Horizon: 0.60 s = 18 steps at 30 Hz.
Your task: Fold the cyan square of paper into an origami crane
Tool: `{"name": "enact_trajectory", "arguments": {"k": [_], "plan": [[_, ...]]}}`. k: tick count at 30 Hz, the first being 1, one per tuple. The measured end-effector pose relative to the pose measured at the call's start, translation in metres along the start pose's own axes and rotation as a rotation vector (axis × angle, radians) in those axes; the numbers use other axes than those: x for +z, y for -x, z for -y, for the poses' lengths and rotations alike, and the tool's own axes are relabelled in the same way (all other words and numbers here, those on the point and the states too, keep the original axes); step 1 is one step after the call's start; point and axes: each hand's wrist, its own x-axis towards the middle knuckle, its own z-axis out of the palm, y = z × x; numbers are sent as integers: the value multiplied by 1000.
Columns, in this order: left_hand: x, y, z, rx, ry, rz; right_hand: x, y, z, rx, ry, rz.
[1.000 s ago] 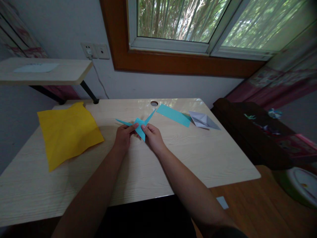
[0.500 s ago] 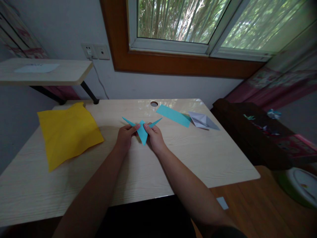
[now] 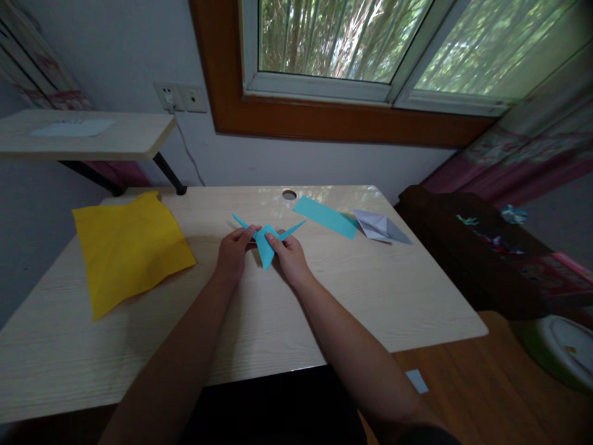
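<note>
A folded turquoise paper crane (image 3: 265,252) is held between my two hands over the middle of the desk. Two narrow points stick out from it, one up to the left and one up to the right, and a broader flap points down toward me. My left hand (image 3: 233,252) pinches it near the base of the left point. With its thumb on the front, my right hand (image 3: 290,254) grips the right side of the body. The fingers behind the paper are partly hidden.
A yellow sheet (image 3: 132,253) lies at the desk's left. Toward the back right are a turquoise paper strip (image 3: 324,216) and a folded white paper boat-like shape (image 3: 380,226). A raised shelf (image 3: 134,139) overhangs the back left. The desk (image 3: 393,290) has a round cable hole (image 3: 290,194).
My left thumb and fingers have shifted up and off the body toward the left point. The crane has turned slightly, its lower tip now further left, and more of its body shows.
</note>
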Motion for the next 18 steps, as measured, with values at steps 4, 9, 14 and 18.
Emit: {"name": "enact_trajectory", "arguments": {"k": [4,9,14,18], "plan": [[-6,-5,-6,53,18,-126,0,2,-4,-114,142,-104],[-13,-12,-9,72,81,-194,0,2,-4,-137,175,-64],[-17,-17,-9,82,98,-162,-1,0,-7,-80,101,-109],[-23,-20,-10,50,97,-85,-1,-2,-8,-24,-11,-134]]}}
